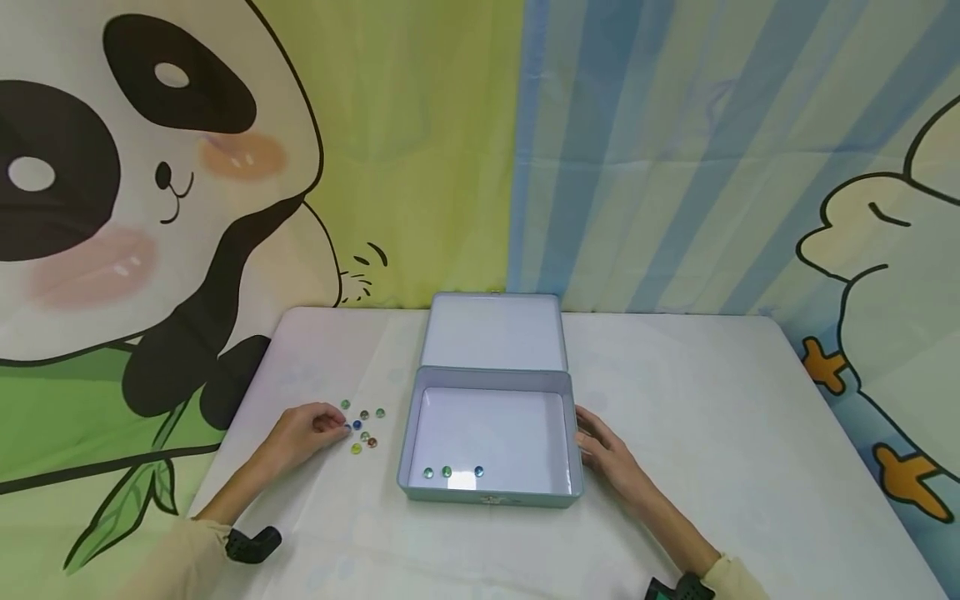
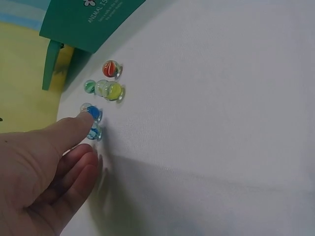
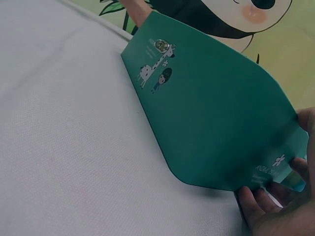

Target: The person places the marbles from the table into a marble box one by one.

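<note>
My left hand is left of the tin box, its thumb and forefinger closed around a blue marble. Several other glass marbles lie close by on the cloth, among them a red-brown marble and a yellow-green marble. A green tin box stands with its lid tipped back. Inside, near the front wall, are three marbles, one of them a green marble. Against the box's right side rests my right hand, fingertips touching the outer wall.
A white cloth covers the table. Behind it hangs a curtain printed with a panda and stripes. The raised lid reaches nearly to the curtain. Dark wrist devices sit at both cuffs.
</note>
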`<action>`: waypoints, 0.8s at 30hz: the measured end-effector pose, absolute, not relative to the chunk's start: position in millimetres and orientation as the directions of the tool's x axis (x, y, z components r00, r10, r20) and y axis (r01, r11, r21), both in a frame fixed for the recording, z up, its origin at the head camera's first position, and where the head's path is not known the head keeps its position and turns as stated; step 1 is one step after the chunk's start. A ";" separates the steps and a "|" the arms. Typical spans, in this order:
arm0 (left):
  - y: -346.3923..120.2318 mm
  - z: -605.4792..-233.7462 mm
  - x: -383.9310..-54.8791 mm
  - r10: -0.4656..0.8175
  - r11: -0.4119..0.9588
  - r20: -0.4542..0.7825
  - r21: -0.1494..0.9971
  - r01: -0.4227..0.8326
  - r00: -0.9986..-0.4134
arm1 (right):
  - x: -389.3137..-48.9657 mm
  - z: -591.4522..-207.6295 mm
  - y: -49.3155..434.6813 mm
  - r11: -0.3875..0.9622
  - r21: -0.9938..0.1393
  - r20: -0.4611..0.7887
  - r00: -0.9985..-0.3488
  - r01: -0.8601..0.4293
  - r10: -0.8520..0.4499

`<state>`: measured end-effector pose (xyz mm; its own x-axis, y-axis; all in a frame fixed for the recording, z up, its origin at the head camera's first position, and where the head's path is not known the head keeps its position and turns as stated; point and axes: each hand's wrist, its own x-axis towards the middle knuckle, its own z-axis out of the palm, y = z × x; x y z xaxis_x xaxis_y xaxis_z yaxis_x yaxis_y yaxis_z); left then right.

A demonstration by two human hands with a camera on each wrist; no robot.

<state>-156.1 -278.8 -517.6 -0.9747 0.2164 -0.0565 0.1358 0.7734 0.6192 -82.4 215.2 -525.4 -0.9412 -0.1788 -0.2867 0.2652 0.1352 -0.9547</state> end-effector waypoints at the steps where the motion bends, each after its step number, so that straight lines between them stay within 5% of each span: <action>1: -278.7 -518.3 -156.4 0.217 0.772 -0.052 0.620 0.139 -0.975 | -82.3 -525.6 214.8 0.137 -0.954 -0.287 -0.941 0.266 -0.177; 24: -276.4 -523.5 -153.5 0.265 0.774 0.016 0.593 0.222 -0.964 | -82.2 -527.1 214.9 0.161 -0.958 -0.262 -0.950 0.236 -0.168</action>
